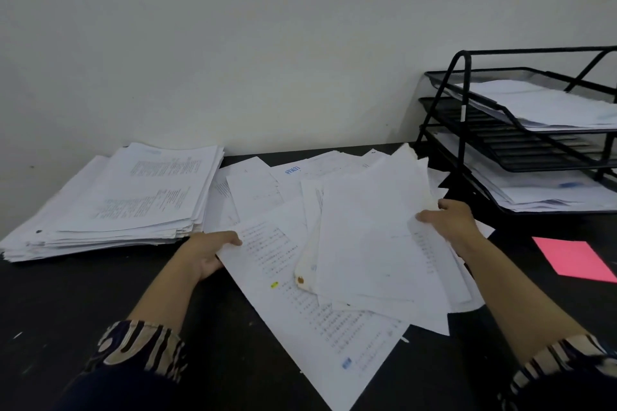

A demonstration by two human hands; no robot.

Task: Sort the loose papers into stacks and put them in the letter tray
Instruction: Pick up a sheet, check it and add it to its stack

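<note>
A loose bundle of white papers (367, 243) lies fanned out in the middle of the black table. My left hand (208, 252) grips the left edge of a printed sheet (300, 310) at the bottom of the bundle. My right hand (449, 220) holds the right edge of the upper sheets, thumb on top. More loose sheets (300, 173) lie behind, toward the wall. A tall, neat stack of papers (133, 197) sits at the left. The black wire letter tray (464, 103) stands at the right, with papers in its top and bottom tiers.
A pink sheet (574, 259) lies on the table at the right, in front of the tray. The white wall runs close behind the table. The tray's middle tier looks dark, with no white paper showing.
</note>
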